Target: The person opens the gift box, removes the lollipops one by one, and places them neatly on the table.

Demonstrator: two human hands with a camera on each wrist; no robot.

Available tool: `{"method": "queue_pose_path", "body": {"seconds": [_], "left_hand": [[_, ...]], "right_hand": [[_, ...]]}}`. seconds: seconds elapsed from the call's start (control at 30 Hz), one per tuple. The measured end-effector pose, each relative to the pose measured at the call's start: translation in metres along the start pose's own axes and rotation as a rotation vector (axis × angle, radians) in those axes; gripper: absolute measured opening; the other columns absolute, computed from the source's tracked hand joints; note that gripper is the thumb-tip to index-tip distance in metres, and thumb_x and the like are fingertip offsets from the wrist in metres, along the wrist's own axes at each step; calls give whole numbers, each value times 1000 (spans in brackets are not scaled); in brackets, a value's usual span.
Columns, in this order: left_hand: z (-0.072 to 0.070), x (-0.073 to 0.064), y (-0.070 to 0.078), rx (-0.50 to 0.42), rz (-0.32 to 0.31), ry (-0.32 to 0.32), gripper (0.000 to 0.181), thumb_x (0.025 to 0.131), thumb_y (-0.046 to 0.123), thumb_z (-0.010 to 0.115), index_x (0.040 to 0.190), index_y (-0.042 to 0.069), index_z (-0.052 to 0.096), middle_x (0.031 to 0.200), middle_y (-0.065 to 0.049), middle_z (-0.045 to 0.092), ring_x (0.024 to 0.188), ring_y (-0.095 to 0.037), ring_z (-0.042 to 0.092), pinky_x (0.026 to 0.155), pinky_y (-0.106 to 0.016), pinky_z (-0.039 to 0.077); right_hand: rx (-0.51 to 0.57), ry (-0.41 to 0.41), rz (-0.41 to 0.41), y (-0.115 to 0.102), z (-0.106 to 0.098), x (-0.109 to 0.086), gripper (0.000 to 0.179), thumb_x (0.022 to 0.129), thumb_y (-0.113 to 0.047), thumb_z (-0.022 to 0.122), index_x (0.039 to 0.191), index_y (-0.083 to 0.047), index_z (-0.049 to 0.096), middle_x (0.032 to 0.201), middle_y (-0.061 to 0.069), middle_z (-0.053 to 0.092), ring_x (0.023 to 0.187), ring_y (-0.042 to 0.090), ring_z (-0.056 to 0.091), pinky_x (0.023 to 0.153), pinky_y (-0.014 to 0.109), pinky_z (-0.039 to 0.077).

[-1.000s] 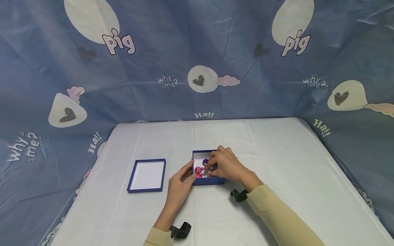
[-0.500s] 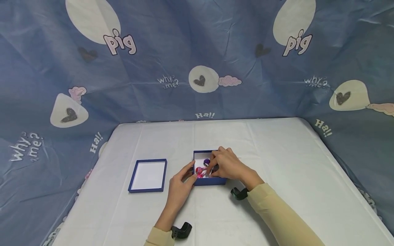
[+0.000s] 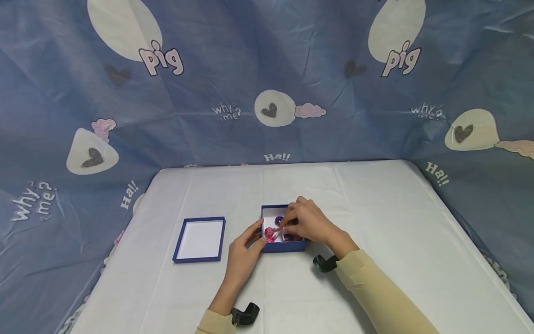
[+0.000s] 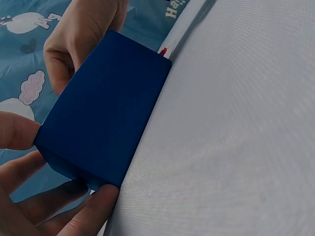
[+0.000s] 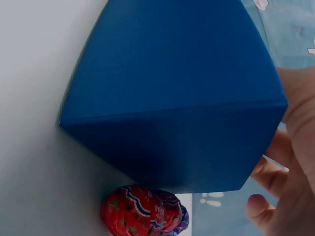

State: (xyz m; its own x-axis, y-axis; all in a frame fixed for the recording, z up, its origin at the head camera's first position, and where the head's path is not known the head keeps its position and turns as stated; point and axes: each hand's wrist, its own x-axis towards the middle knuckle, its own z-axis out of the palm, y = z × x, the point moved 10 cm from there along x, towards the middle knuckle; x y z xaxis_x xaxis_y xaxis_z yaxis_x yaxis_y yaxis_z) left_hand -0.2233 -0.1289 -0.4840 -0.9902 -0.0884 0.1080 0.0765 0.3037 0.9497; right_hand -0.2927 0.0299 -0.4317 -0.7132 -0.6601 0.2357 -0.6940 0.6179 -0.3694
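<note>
An open blue box (image 3: 284, 247) with a white inside holds several wrapped lollipops. A pink-red lollipop (image 3: 269, 231) lies at its left, a purple one (image 3: 278, 220) towards the back, and dark red ones (image 3: 294, 237) near the front wall. My left hand (image 3: 244, 250) holds the box's left side, thumb and fingers at its corners. My right hand (image 3: 308, 220) reaches over the right wall into the box. Its thumb and forefinger pinch at the stick end of the pink-red lollipop; in the right wrist view the box (image 5: 172, 98) hides these fingertips.
The box's lid (image 3: 198, 259), blue-edged with a white inside, lies on the white-covered table (image 3: 375, 278) to the left. Red and purple wrapped lollipops (image 5: 133, 211) lie outside the box on its far right side, behind my right hand in the head view.
My right fingertips have risen a little and shifted left and back inside the box, uncovering the dark red lollipops by the front wall. The left hand and the box stay put.
</note>
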Motion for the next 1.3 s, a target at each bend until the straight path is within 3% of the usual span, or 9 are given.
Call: {"method": "queue_pose_path", "body": {"seconds": [0.17, 0.47, 0.77, 1.03, 1.3], "left_hand": [[0, 2, 2, 3, 16, 6, 48, 94, 16, 69, 139, 31, 62, 138, -2, 61, 121, -24, 62, 104, -44, 49], [2, -5, -2, 11, -12, -1, 47, 95, 16, 68, 140, 27, 62, 140, 2, 59, 121, -21, 62, 103, -41, 49], [2, 0, -4, -21, -42, 2, 47, 95, 16, 68, 140, 29, 62, 140, 1, 59, 122, -24, 61, 75, -28, 60], [-4, -2, -3, -27, -33, 24, 47, 94, 15, 69, 138, 28, 64, 136, -4, 62, 120, -24, 62, 74, -28, 60], [2, -1, -5, -38, -46, 9, 46, 95, 17, 69, 138, 32, 63, 137, -3, 61, 122, -24, 61, 74, -29, 61]], "right_hand": [[-14, 55, 17, 5, -9, 1, 9, 81, -29, 86, 88, -28, 81, 88, -19, 66, 80, 8, 44, 67, 30, 36], [-45, 115, 26, 6, -15, -6, 12, 80, -22, 87, 89, -25, 80, 86, -15, 69, 78, 9, 46, 69, 30, 38], [-98, 196, 24, 9, -31, -3, 15, 80, -19, 87, 92, -23, 81, 86, -13, 73, 75, 9, 48, 67, 29, 40], [-80, 242, 51, 6, -41, -4, 12, 81, -20, 85, 92, -23, 80, 80, -15, 70, 72, 7, 45, 63, 28, 39], [-54, 308, 85, 8, -60, -14, 12, 82, -17, 84, 91, -23, 78, 80, -13, 70, 70, 6, 45, 59, 26, 40]]}}
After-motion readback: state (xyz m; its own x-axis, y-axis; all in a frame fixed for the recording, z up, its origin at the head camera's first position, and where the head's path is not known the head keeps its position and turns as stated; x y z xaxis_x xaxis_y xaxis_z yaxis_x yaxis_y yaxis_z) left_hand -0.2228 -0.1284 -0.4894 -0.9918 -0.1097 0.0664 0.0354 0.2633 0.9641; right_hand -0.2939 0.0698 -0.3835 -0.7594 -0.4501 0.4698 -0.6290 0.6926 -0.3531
